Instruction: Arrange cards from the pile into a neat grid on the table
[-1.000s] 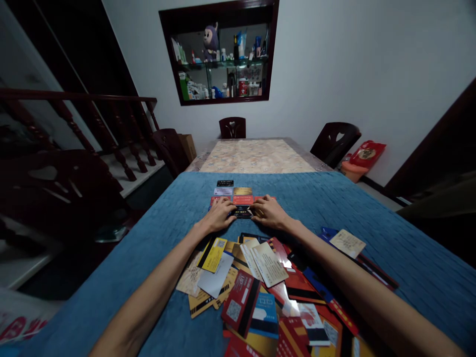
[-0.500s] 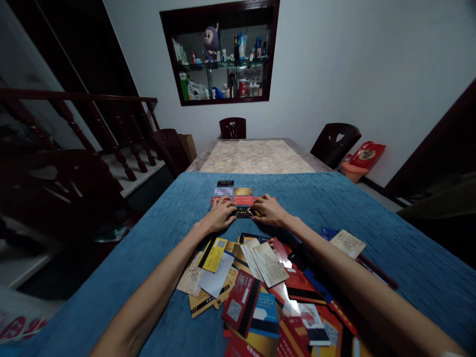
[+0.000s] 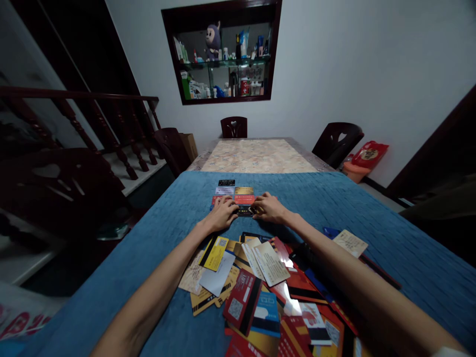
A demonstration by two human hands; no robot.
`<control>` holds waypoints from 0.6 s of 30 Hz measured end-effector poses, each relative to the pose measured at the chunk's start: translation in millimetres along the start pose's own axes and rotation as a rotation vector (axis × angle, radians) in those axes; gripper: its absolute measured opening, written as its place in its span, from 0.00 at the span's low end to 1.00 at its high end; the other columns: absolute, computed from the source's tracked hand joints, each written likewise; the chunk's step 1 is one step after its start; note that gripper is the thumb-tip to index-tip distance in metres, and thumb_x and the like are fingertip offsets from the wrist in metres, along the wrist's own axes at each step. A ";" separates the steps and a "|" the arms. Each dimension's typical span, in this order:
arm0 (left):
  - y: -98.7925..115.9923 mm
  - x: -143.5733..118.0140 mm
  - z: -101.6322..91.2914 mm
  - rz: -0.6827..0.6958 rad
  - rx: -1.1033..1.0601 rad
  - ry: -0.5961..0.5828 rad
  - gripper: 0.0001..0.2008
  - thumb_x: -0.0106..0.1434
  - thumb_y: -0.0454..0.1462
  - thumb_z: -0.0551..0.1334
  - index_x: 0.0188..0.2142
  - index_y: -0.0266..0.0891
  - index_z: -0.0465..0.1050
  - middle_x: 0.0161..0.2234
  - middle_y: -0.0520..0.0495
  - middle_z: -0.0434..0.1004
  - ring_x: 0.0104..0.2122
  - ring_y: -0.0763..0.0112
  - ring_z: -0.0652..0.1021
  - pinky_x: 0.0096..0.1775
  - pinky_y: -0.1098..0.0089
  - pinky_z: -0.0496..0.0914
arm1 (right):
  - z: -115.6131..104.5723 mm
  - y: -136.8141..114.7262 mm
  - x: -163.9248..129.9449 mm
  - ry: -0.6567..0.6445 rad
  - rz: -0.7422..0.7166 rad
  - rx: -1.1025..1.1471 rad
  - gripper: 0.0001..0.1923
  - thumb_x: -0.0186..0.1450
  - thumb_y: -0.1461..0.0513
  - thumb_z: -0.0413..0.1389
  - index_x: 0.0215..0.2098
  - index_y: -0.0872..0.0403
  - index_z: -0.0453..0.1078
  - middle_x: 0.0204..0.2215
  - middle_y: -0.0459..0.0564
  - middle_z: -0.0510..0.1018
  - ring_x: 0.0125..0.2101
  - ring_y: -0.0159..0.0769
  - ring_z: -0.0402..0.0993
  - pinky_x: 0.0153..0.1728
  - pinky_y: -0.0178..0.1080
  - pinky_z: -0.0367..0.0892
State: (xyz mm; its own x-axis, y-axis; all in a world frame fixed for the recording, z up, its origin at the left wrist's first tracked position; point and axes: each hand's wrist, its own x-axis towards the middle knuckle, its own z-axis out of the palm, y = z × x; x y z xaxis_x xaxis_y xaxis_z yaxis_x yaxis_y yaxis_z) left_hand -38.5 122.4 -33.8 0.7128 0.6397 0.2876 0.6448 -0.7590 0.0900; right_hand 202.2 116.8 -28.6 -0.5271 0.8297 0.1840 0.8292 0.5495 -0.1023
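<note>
My forearms stretch forward over the blue cloth [image 3: 297,193] on the worktop [image 3: 260,154], left hand [image 3: 223,213] and right hand [image 3: 269,208] set low, fingers bent, at opposite ends of a black card [image 3: 244,211]; whether either pinches it, I cannot tell. Lying just nearer me than a red card [image 3: 244,200], it runs lengthwise left to right.

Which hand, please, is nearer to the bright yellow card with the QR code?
Left: the left hand is just beyond the bright yellow card. The right hand is also beyond it, but farther off to the right.
</note>
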 end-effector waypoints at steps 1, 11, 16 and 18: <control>0.7 0.1 -0.3 -0.002 -0.004 0.004 0.12 0.65 0.36 0.60 0.48 0.40 0.72 0.50 0.40 0.72 0.57 0.51 0.62 0.58 0.42 0.56 | 0.3 0.3 0.4 -0.004 0.002 0.001 0.18 0.58 0.54 0.64 0.46 0.47 0.77 0.46 0.52 0.77 0.45 0.48 0.64 0.42 0.44 0.62; 6.0 0.0 -5.3 -0.013 0.005 -0.030 0.12 0.65 0.36 0.59 0.47 0.38 0.73 0.50 0.40 0.73 0.59 0.50 0.61 0.58 0.44 0.55 | -6.7 -5.3 1.2 -0.071 0.005 -0.007 0.21 0.59 0.54 0.62 0.48 0.53 0.76 0.47 0.56 0.76 0.46 0.48 0.64 0.46 0.43 0.59; 7.8 -1.3 -7.9 -0.024 0.010 -0.022 0.12 0.65 0.36 0.58 0.48 0.40 0.73 0.50 0.40 0.73 0.59 0.50 0.61 0.58 0.44 0.56 | -11.1 -11.1 -0.1 -0.083 0.042 -0.031 0.19 0.59 0.54 0.62 0.48 0.51 0.76 0.49 0.55 0.75 0.48 0.49 0.63 0.43 0.43 0.60; 8.5 -1.7 -10.7 -0.036 0.001 -0.007 0.12 0.65 0.35 0.58 0.47 0.40 0.73 0.49 0.40 0.74 0.59 0.50 0.62 0.57 0.45 0.57 | -13.1 -13.4 -1.6 -0.085 0.048 -0.046 0.19 0.60 0.53 0.61 0.48 0.51 0.76 0.49 0.55 0.75 0.48 0.50 0.63 0.42 0.43 0.60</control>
State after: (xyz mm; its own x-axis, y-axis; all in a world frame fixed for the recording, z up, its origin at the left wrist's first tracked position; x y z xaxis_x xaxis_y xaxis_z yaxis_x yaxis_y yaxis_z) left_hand -37.2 113.6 -23.3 0.6913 0.6673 0.2772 0.6703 -0.7355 0.0986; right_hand 194.4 106.7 -14.7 -0.4990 0.8613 0.0959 0.8604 0.5056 -0.0639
